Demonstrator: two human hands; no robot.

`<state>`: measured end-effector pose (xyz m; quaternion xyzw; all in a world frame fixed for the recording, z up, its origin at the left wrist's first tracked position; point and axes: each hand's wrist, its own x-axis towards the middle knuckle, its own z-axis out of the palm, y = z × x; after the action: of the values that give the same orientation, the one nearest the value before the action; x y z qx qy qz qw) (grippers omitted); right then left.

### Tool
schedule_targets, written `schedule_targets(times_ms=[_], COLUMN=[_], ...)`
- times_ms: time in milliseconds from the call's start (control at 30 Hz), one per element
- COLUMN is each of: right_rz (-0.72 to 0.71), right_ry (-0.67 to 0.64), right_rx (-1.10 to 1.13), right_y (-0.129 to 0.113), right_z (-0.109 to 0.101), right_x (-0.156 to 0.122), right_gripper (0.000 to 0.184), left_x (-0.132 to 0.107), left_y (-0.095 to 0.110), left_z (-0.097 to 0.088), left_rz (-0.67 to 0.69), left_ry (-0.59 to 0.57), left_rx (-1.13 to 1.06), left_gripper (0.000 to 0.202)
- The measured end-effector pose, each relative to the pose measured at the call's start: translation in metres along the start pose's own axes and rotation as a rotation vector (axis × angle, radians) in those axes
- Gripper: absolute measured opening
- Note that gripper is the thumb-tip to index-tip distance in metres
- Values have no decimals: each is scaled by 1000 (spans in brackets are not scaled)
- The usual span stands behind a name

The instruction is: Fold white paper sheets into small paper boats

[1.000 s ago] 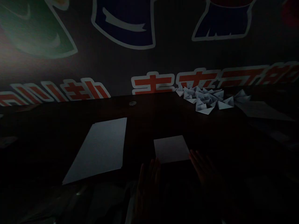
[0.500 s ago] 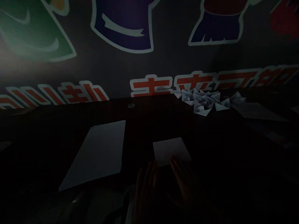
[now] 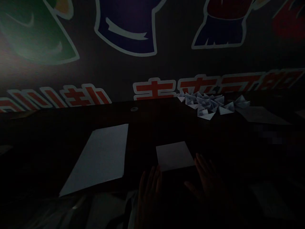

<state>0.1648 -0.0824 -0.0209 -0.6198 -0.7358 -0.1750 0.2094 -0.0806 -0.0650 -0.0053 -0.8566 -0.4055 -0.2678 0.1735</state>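
Light very poor; edges hard to read. The small pale paper (image 3: 175, 156) lay flat on the dark table (image 3: 145, 133), ahead of both hands and between them. Left hand (image 3: 150, 194) stood at its near left corner, right hand (image 3: 206, 178) at its near right corner; neither was plainly nearer. Longer side of the paper: could not tell, as it looked close to square. Grip on both sides unclamped: left fingers stretched forward, right fingers stretched too, with the thumb held well apart. Fingertips were at or just beside the paper; true contact could not be told.

Larger white paper (image 3: 98, 159) lay to the left, long axis running away from the person. Folded paper shapes (image 3: 206, 103) sat clustered beyond, to the right, near the wall (image 3: 173, 60). Containers: none could be made out.
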Motion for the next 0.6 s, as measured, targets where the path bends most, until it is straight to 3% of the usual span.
schedule_targets(times_ms=[233,467,600], right_rz=[-71,149,222], right_ry=[-107,31,89], right_rx=[73,91,329], right_y=[-11,5,12], right_z=[-2,21,24], right_x=[22,25,38], right_gripper=[76,71,50], left_x=[-2,2,4], left_y=[-1,-2,1], left_z=[4,2,0], left_rz=[0,-7,-8], left_ry=[-15,1,2], left_rx=[22,8,-46], left_gripper=[45,46,54])
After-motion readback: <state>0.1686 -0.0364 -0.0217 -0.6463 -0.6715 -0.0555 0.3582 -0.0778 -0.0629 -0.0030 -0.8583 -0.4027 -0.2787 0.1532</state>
